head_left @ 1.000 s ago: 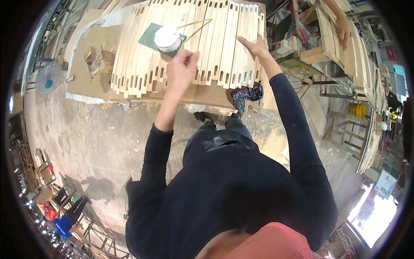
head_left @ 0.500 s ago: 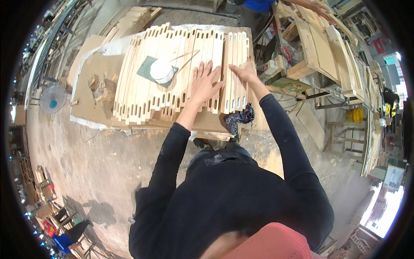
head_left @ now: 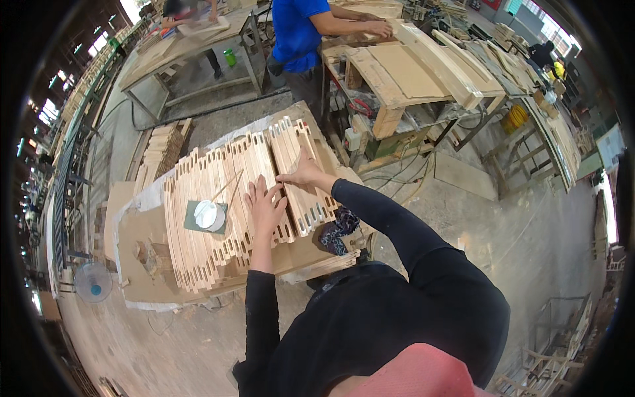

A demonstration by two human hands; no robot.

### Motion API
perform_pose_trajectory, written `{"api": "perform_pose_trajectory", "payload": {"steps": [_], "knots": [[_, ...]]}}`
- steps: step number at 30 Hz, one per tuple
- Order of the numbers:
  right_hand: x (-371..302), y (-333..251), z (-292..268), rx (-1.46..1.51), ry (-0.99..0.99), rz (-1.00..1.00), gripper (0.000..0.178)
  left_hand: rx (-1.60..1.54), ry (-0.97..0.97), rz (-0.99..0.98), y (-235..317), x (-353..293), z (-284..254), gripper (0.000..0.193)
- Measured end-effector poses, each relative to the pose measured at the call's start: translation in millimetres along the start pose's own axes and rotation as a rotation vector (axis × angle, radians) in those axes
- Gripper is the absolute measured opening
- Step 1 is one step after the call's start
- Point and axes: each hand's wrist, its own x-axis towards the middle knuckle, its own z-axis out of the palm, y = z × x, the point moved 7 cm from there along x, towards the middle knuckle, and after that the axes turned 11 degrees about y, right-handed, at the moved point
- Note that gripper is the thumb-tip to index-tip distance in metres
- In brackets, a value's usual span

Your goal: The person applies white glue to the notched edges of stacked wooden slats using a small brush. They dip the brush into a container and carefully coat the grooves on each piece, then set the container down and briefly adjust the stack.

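Pale wooden slats [head_left: 198,178] with slotted holes near their ends lie side by side across a low table [head_left: 142,274]. A narrow gap parts them from a smaller group of slats [head_left: 311,198] on the right, whose slots look whitish. My left hand [head_left: 266,212] rests on the larger group beside the gap, fingers spread. On the smaller group lies my right hand [head_left: 304,171], its thumb stretched left to the gap; some of its fingers are hidden. Left of my left hand, a white tub [head_left: 210,216] stands on a green square [head_left: 192,217], with thin sticks beside it.
A patterned cloth [head_left: 338,230] hangs at the table's near right edge. Beyond, a person in a blue shirt [head_left: 301,30] works at a wooden bench [head_left: 377,79] holding boards. A fan [head_left: 93,283] stands at the left, and cables [head_left: 403,178] run along the floor at right.
The view has tilted up, bringing the far benches and the blue-shirted person into sight. My right hand has shifted left across the smaller group, its thumb now at the gap.
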Motion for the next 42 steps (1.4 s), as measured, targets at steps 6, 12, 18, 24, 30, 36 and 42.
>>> {"api": "perform_pose_trajectory", "payload": {"steps": [6,12,18,24,30,36,42], "knots": [[-6.4,-7.2,-26.6,0.15,0.027,0.041,0.106,0.002,0.011,0.012,-2.3,2.4,3.1,0.041],[10.0,22.5,-81.2,0.294,-0.039,0.143,0.081,0.002,-0.034,-0.001,0.5,3.1,3.8,0.041],[67.6,53.3,-227.0,0.156,0.159,0.04,0.082,0.014,-0.009,-0.024,-3.5,-2.7,-2.6,0.042],[145.4,85.9,-406.0,-0.254,0.452,-0.209,0.086,-0.007,-0.023,-0.052,3.5,2.2,-0.5,0.043],[198.1,156.5,-483.0,-0.528,0.562,-0.176,0.084,-0.068,-0.009,-0.041,18.1,14.0,9.9,0.042],[223.7,181.9,-395.0,-0.351,0.09,-0.003,0.029,0.072,-0.044,-0.103,2.6,-4.7,-19.0,0.041],[237.6,187.0,-450.6,-0.672,0.326,0.024,0.057,-0.044,0.035,0.002,6.1,12.6,11.7,0.04]]}}
